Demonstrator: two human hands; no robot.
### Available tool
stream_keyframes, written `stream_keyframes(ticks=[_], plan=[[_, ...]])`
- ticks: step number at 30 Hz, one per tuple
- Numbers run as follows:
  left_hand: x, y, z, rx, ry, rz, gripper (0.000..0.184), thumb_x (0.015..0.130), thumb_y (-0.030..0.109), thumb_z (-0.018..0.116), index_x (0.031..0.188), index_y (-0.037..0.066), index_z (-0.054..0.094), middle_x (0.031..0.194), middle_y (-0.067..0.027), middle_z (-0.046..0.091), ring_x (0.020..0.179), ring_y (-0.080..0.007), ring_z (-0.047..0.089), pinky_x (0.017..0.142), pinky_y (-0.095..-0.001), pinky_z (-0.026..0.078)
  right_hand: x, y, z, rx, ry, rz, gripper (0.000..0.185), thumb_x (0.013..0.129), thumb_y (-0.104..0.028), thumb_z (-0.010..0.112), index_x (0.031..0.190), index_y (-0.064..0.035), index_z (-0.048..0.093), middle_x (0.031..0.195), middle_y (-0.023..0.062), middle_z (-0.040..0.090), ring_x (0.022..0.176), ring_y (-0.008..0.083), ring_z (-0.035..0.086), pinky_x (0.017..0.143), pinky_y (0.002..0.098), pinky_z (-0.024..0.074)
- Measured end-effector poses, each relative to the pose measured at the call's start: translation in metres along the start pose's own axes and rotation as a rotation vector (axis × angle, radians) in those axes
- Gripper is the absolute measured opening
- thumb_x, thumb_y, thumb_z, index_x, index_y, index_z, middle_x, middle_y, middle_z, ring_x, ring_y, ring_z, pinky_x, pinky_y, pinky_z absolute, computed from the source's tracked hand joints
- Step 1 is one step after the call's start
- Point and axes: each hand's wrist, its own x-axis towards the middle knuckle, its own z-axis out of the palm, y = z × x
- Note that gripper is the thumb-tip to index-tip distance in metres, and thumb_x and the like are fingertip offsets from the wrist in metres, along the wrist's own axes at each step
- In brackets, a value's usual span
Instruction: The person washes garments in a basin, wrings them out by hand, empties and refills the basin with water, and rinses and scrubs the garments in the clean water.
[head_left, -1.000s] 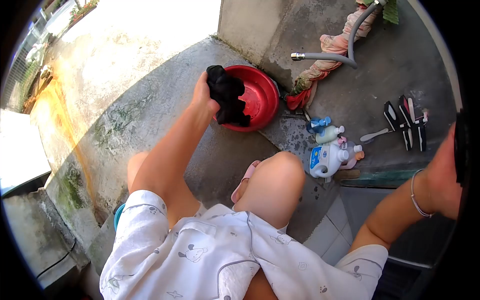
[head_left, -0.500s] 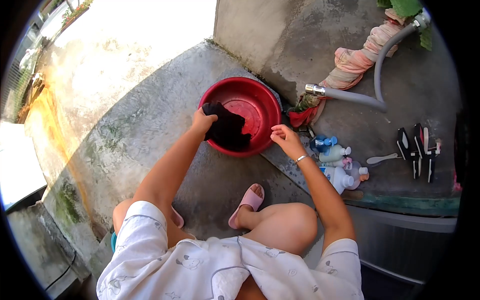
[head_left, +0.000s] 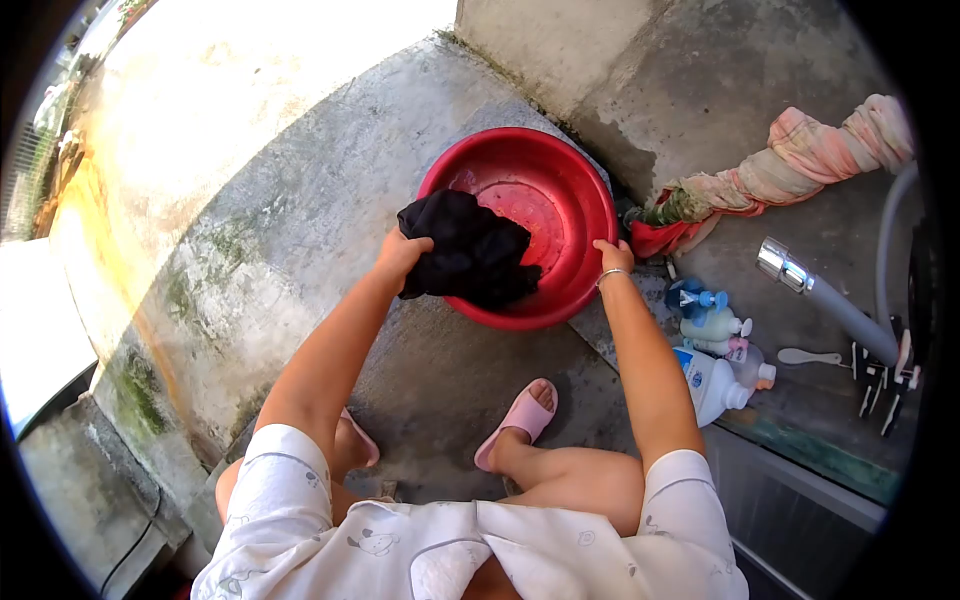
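Over the red basin [head_left: 592, 200], toward its left: black cloth [head_left: 468, 250], bunched, hiding part of the basin floor; my left hand [head_left: 403, 256] grips it, fingers mostly out of sight. Black-and-white items [head_left: 888, 408], right, partly masked by the grey hose [head_left: 850, 318]: I cannot identify them. Bottles [head_left: 712, 386]: near right. Twisted fabric [head_left: 785, 170]: far right. Right hand [head_left: 614, 257]: closed on the right rim. Leftward, I log concrete [head_left: 300, 200] running wide to sunlight.

The shirt [head_left: 560, 555] is white and loose, with thin grey piping [head_left: 477, 518] along its front edge and small grey prints, among them a cartoon dog [head_left: 372, 542]. The short sleeves [head_left: 685, 510] carry a grey line near the hem. Above the right hand [head_left: 614, 257], a slim silvery bracelet [head_left: 612, 275]. Pink open-toed slippers [head_left: 520, 422].
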Motion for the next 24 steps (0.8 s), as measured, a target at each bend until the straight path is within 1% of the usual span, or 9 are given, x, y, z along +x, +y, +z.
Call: stream_keyframes(ticks=[1, 2, 4, 10, 13, 15, 16, 21, 24], plan=[[-0.003, 0.004, 0.004, -0.051, 0.032, -0.012, 0.046, 0.067, 0.002, 0.067, 0.112, 0.000, 0.058, 0.097, -0.0137, 0.067, 0.083, -0.0251, 0.066, 0.074, -0.0356, 0.055, -0.004, 0.004, 0.009, 0.031, 0.144, -0.017, 0.042, 0.064, -0.013, 0.070, 0.102, 0.0013, 0.064, 0.099, 0.0174, 0.068, 0.086, 0.0292, 0.065, 0.078, 0.0377, 0.0510], [-0.002, 0.004, 0.002, -0.053, 0.027, -0.008, 0.046, 0.067, 0.002, 0.067, 0.112, 0.000, 0.058, 0.097, -0.0137, 0.067, 0.083, -0.0251, 0.066, 0.074, -0.0356, 0.055, -0.025, -0.012, 0.007, 0.115, 0.087, 0.021, 0.036, 0.063, -0.010, 0.065, 0.097, 0.0016, 0.065, 0.094, 0.0161, 0.068, 0.081, 0.0281, 0.065, 0.075, 0.0365, 0.0513], [-0.006, 0.000, -0.013, 0.115, 0.142, -0.094, 0.046, 0.068, 0.001, 0.065, 0.114, 0.001, 0.057, 0.099, -0.0145, 0.067, 0.084, -0.0261, 0.066, 0.074, -0.0372, 0.055, -0.038, -0.010, 0.011, 0.152, 0.068, 0.057, 0.035, 0.062, -0.009, 0.064, 0.096, 0.0016, 0.065, 0.092, 0.0153, 0.068, 0.079, 0.0273, 0.065, 0.074, 0.0359, 0.0511], [-0.063, 0.018, -0.046, 0.134, 0.152, -0.164, 0.045, 0.070, 0.000, 0.063, 0.114, 0.002, 0.058, 0.098, -0.0155, 0.067, 0.082, -0.0276, 0.067, 0.073, -0.0388, 0.057, -0.084, 0.002, 0.023, 0.349, -0.090, 0.149, 0.030, 0.062, -0.003, 0.063, 0.091, 0.0012, 0.064, 0.082, 0.0087, 0.066, 0.069, 0.0194, 0.060, 0.066, 0.0320, 0.0500], [-0.081, 0.009, -0.079, 0.161, 0.153, -0.187, 0.044, 0.071, -0.001, 0.061, 0.115, 0.000, 0.058, 0.097, -0.0163, 0.067, 0.082, -0.0296, 0.068, 0.075, -0.0397, 0.057, -0.111, 0.007, 0.033, 0.363, -0.116, 0.172, 0.029, 0.062, -0.003, 0.063, 0.090, 0.0011, 0.064, 0.082, 0.0087, 0.066, 0.070, 0.0197, 0.060, 0.065, 0.0320, 0.0499], [-0.117, 0.023, -0.085, -0.039, 0.048, -0.229, 0.045, 0.072, -0.004, 0.058, 0.116, -0.001, 0.056, 0.100, -0.0180, 0.066, 0.086, -0.0311, 0.067, 0.079, -0.0410, 0.057, -0.128, 0.013, 0.040, 0.371, -0.178, 0.199, 0.028, 0.062, -0.003, 0.063, 0.090, 0.0010, 0.064, 0.081, 0.0091, 0.066, 0.071, 0.0202, 0.060, 0.067, 0.0323, 0.0497], [-0.124, 0.017, -0.095, -0.040, 0.050, -0.228, 0.045, 0.072, -0.004, 0.058, 0.116, -0.001, 0.056, 0.100, -0.0180, 0.066, 0.086, -0.0311, 0.067, 0.079, -0.0410, 0.057, -0.138, 0.015, 0.042, 0.376, -0.208, 0.207, 0.028, 0.062, -0.004, 0.063, 0.090, 0.0008, 0.064, 0.081, 0.0091, 0.066, 0.071, 0.0202, 0.060, 0.067, 0.0323, 0.0496], [-0.164, -0.013, -0.131, -0.058, 0.197, -0.334, 0.045, 0.074, -0.008, 0.053, 0.119, -0.003, 0.054, 0.106, -0.0202, 0.064, 0.093, -0.0332, 0.066, 0.085, -0.0428, 0.056, -0.170, 0.030, 0.060, 0.291, -0.271, 0.232, 0.027, 0.061, -0.006, 0.063, 0.088, 0.0000, 0.065, 0.080, 0.0087, 0.066, 0.071, 0.0196, 0.060, 0.067, 0.0318, 0.0490], [-0.172, -0.030, -0.142, -0.080, 0.207, -0.381, 0.046, 0.074, -0.007, 0.053, 0.120, -0.004, 0.053, 0.108, -0.0209, 0.063, 0.094, -0.0336, 0.066, 0.086, -0.0430, 0.055, -0.177, 0.042, 0.071, 0.168, -0.289, 0.189, 0.024, 0.061, -0.008, 0.064, 0.084, -0.0003, 0.065, 0.078, 0.0072, 0.066, 0.069, 0.0176, 0.059, 0.065, 0.0305, 0.0482]])
